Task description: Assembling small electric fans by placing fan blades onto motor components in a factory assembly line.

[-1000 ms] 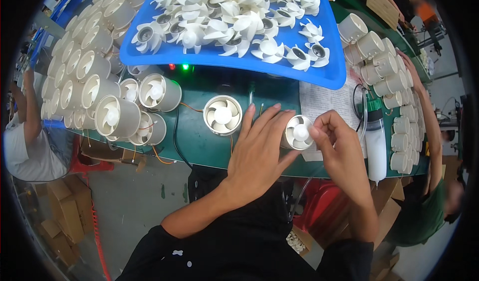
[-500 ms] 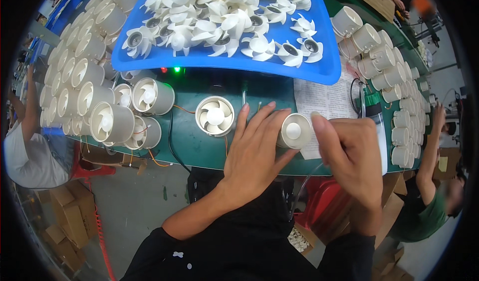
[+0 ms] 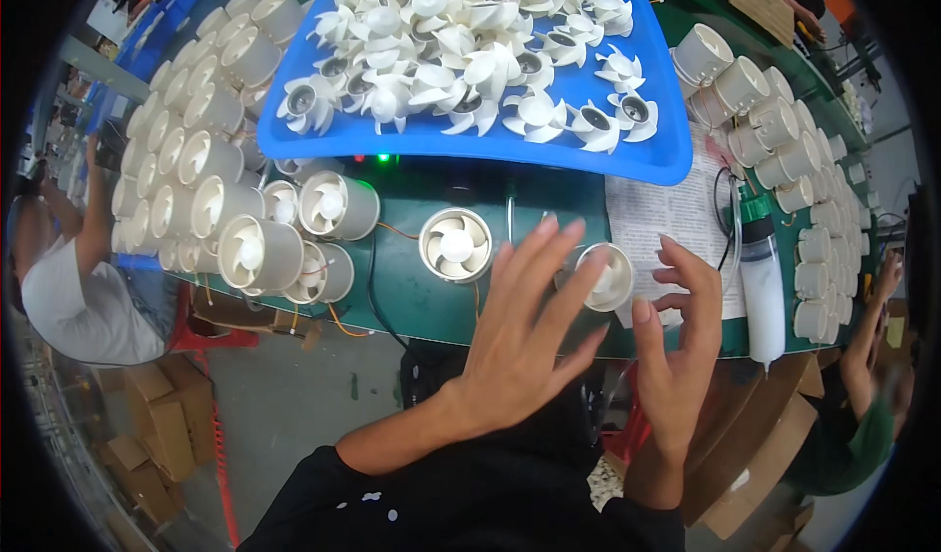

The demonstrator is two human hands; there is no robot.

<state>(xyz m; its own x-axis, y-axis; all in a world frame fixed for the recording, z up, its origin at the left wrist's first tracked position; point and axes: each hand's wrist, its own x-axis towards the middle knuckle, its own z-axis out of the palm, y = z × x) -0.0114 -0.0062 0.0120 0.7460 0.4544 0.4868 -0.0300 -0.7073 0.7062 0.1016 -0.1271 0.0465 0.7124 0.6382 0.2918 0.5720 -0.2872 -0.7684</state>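
Fan [image 3: 615,279] sits on the green bench [image 3: 431,309] near its front edge, between the two hands, mouth turned toward the camera: off-white, smooth plastic, short round tube, rounded hub in the middle, blades too blurred to count. Left hand [image 3: 520,341] is spread, fingers fanned and slightly blurred, passing in front of the fan's left side and hiding part of it; contact with it, cannot tell. Right hand [image 3: 676,341] is just right of the fan, thumb and curved fingers apart with a clear gap. Second fan [image 3: 458,244], same round shape, curved blades plain to see, stands left of the left hand. Blue tray [image 3: 667,150], shallow, glossy, rounded corners, juts over the back of the bench and blocks the view beneath; it holds a heap of off-white impellers [image 3: 490,67] with swept blades, some showing dark round centres. Red and green lights [image 3: 383,158] glow under its front rim. Printed paper [image 3: 657,221], flat and thin, lies behind the right hand; syringe [image 3: 762,302], green-capped with white filling, is to its right, tip over the bench edge. Left housings [image 3: 211,160], cylindrical, stack in rows, thin orange wires [image 3: 350,323] trailing at the front; right housings [image 3: 784,155] crowd the far right. Cardboard boxes [image 3: 176,425] on the floor at left; co-workers [image 3: 88,302] at both sides.
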